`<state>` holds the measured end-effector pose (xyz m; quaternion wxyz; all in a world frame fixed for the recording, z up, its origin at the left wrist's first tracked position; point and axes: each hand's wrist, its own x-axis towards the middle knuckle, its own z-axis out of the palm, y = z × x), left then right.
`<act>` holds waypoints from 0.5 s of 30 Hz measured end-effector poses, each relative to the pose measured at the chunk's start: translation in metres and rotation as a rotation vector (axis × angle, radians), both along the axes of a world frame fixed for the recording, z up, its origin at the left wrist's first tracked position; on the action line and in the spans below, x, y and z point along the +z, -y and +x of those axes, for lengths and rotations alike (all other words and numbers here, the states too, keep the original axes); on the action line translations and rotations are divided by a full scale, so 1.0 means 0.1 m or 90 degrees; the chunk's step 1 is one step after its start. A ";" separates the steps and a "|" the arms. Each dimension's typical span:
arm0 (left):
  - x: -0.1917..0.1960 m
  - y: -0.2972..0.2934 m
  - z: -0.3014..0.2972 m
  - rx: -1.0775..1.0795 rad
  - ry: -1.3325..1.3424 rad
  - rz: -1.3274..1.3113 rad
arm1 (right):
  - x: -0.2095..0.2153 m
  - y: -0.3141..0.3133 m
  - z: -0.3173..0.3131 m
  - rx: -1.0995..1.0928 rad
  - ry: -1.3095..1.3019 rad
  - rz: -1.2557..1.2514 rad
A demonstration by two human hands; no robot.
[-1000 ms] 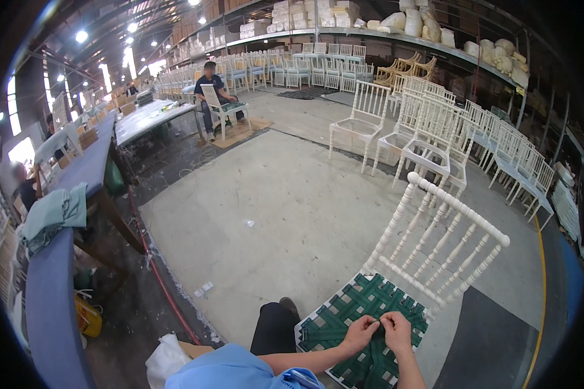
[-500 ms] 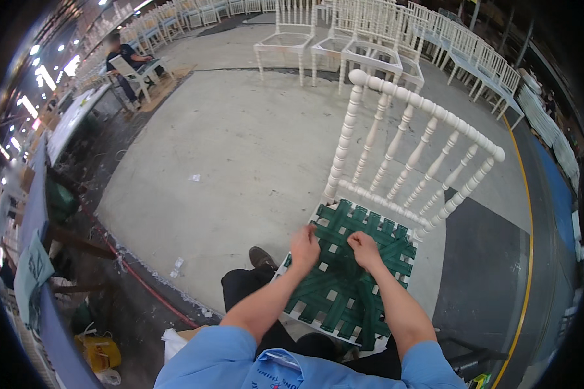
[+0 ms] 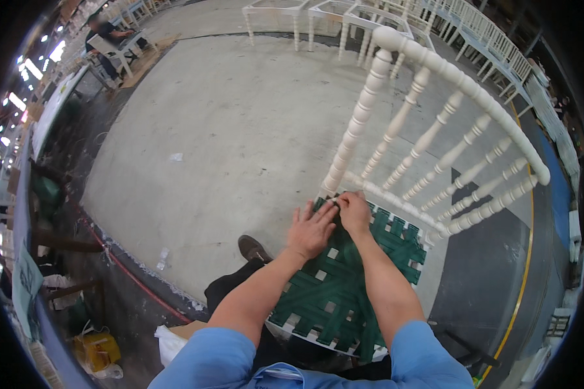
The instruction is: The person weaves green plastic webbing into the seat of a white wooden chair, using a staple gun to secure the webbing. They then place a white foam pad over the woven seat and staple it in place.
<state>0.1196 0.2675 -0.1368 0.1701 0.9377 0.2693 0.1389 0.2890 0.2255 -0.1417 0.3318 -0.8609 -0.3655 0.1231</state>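
Note:
A white chair (image 3: 372,91) with turned back spindles stands in front of me, its back to the far right. Its seat carries woven green webbing (image 3: 318,292) with small gaps between the bands. A loose-looking green strap (image 3: 370,318) runs over the seat toward the near edge. My left hand (image 3: 310,232) rests over the seat's far left part, fingers stretched and spread. Beside its fingertips, at the far left corner by the back post, my right hand (image 3: 354,212) is closed in a pinch. Whatever lies between those fingers is hidden.
More white chairs (image 3: 276,9) stand beyond on the grey floor, with a row (image 3: 480,47) at the far right. A person (image 3: 107,37) sits at the far left. At left are a bench edge (image 3: 29,194), a red hose (image 3: 136,277) and a yellow container (image 3: 97,350).
Both hands have moved away from me to the seat's far left corner. The left hand has opened from a closed shape into spread fingers. My view has come closer to the chair back.

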 end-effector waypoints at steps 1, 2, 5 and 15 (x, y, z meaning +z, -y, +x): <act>0.01 -0.03 0.01 -0.004 -0.049 -0.007 | 0.00 -0.01 -0.01 -0.021 0.008 0.024; 0.03 -0.01 0.01 0.008 -0.025 -0.014 | 0.01 0.00 -0.03 -0.023 0.001 0.021; 0.09 -0.01 0.01 0.001 -0.109 -0.014 | 0.06 -0.02 -0.05 0.007 0.006 0.048; 0.16 -0.01 -0.02 -0.001 -0.089 0.005 | 0.11 -0.05 -0.01 0.004 0.016 0.021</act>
